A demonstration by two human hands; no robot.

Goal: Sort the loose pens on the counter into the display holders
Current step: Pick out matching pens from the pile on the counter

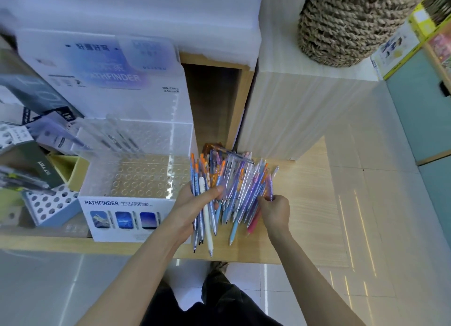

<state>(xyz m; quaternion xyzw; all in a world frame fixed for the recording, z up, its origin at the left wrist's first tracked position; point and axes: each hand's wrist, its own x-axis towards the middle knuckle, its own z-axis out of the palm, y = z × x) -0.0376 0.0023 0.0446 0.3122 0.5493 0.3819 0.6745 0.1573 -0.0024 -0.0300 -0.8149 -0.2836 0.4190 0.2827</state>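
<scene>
A thick bundle of pens (231, 189) in blue, purple, orange, white and pink fans out above the wooden counter (307, 203). My left hand (197, 203) is closed around the left part of the bundle, thumb across the barrels. My right hand (274, 210) pinches pens at the right edge of the fan. Left of the bundle stands a clear Pathfinder display holder (136, 179) with rows of round holes, a few clear pens leaning at its back.
A white perforated pen holder (48, 202) and dark boxes (31, 164) crowd the counter's left end. A tall white display card (109, 74) rises behind the clear holder. A wooden cabinet (292, 113) with a woven basket (351, 23) stands to the right. Tiled floor lies below.
</scene>
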